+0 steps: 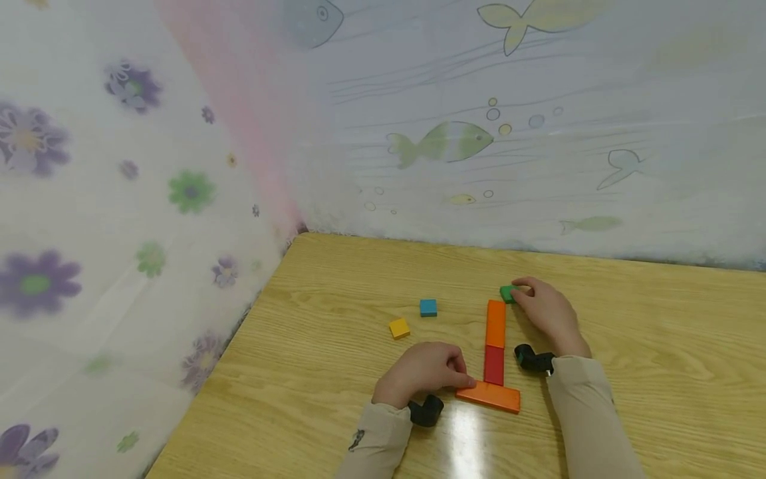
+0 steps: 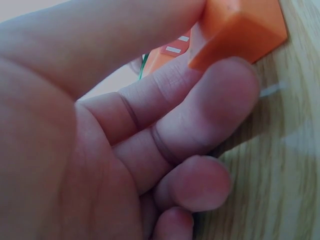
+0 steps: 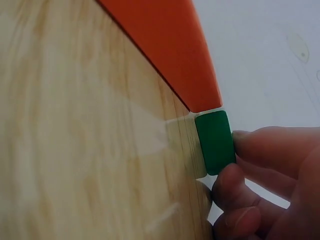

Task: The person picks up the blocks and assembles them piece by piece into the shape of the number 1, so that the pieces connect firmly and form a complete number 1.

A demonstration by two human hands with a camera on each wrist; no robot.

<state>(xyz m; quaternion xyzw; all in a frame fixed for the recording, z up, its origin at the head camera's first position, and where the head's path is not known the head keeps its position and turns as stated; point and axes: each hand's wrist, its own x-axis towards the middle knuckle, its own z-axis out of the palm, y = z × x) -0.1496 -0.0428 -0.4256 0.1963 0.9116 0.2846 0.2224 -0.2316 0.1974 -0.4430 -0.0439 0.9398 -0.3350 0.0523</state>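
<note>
On the wooden table, my right hand (image 1: 547,314) pinches a small green block (image 1: 508,294) between thumb and fingers. The green block (image 3: 216,142) is at the far end of an upright orange block (image 1: 496,322), very close to it in the right wrist view. A red block (image 1: 494,366) lies in line below that orange one. Across the near end of this column lies another long orange block (image 1: 491,397). My left hand (image 1: 421,371) grips its left end with thumb and fingertips, seen closely on the orange block (image 2: 240,30) in the left wrist view.
A blue square block (image 1: 427,307) and a yellow square block (image 1: 399,328) lie left of the column. Dark wrist cameras (image 1: 426,411) project from both sleeves. Behind the table stands a fish-patterned wall covering (image 1: 455,143), with a flowered one (image 1: 191,191) at left.
</note>
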